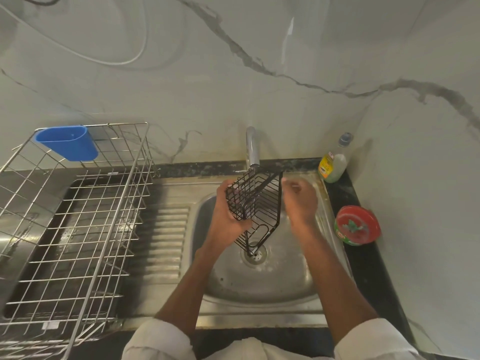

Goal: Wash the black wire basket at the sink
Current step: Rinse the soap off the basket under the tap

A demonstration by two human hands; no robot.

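- The black wire basket (255,203) is held tilted over the bowl of the steel sink (262,279), its top corner just under the spout of the tap (252,148) and its lowest corner hanging above the drain (255,255).
- The left hand (228,211) grasps the basket from the 9 o'clock side, fingers curled into the wires.
- The right hand (301,201) sits at the basket's 3 o'clock edge, fingers loosely bent and blurred; whether it grips the rim or only touches it cannot be told.
- At 9 o'clock of the sink, a large steel dish rack (78,216) stands over the ribbed drainboard, with a blue plastic cup (68,142) hooked on its far wall.
- At 2 o'clock of the bowl, a dish soap bottle (335,162) stands in the corner of the dark desk (368,268) against the marble wall.
- At 3 o'clock, a round red and green tub (357,226) lies on the desk, just beside the sink's rim.
- Pale sleeves (158,341) show at the lower edge.
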